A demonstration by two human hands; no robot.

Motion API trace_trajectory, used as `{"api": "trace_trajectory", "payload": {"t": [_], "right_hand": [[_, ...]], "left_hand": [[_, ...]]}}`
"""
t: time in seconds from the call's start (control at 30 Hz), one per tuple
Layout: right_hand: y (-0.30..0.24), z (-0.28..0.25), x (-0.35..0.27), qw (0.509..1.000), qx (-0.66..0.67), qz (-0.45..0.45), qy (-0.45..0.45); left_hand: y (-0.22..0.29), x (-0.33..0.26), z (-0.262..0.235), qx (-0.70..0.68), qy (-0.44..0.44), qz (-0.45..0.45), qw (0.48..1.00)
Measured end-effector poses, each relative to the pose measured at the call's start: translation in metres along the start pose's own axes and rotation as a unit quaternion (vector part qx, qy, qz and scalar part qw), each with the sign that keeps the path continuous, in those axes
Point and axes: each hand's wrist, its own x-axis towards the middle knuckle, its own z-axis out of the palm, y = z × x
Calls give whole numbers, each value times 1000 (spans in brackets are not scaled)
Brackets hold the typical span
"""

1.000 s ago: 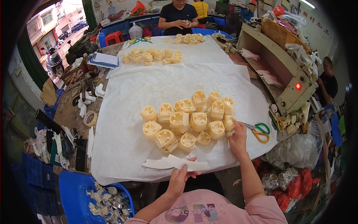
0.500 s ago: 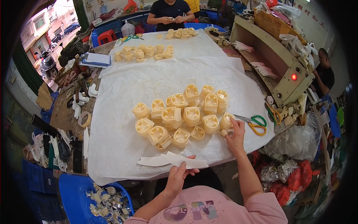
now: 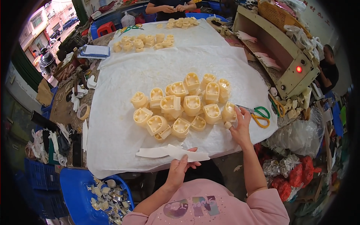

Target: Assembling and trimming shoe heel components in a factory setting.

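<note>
Near the table's front edge, my left hand [image 3: 180, 169] pinches a white curved strip [image 3: 190, 154], thumb on top and fingers beneath. Another white strip [image 3: 153, 152] lies overlapped by it, pointing left. My right hand [image 3: 242, 129] is at the right end of a group of cream moulded cups [image 3: 192, 105]. Its thumb and forefinger are spread beside the rightmost cup [image 3: 228, 112], the thumb close to a small cream block [image 3: 227, 125]. Just right of that hand lie scissors [image 3: 261, 116] with green and yellow handles, their blades partly hidden behind the fingers.
More cream pieces [image 3: 144, 42] sit farther back on the white sheet [image 3: 123, 86]. A blue tub [image 3: 77, 191] with metal-looking parts stands at lower left. To the right is a machine with a lit red button [image 3: 299, 69]. Another person's hands [image 3: 175, 8] work across the table.
The view has tilted slightly, so the table sits higher in the picture. My right thumb and forefinger have spread apart at the rightmost cup. My left hand keeps its hold on the strip.
</note>
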Motion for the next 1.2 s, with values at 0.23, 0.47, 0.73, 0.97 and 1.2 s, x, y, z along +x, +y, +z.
{"api": "trace_trajectory", "payload": {"t": [0.23,0.47,0.73,0.97,1.2], "right_hand": [[-7,-10,17,996,-52,-54,-53],[-11,-19,22,991,-93,-16,-94],[1,-19,32,997,-30,37,-55],[39,-13,26,939,279,201,-29],[-1,-21,26,997,18,46,-52]], "left_hand": [[-4,-3,2,2,9,-7,1000],[-6,0,9,-1,7,-20,1000],[-5,4,11,-3,25,-4,1000],[-9,8,14,-7,7,0,1000],[-11,31,20,95,-57,40,993]]}}
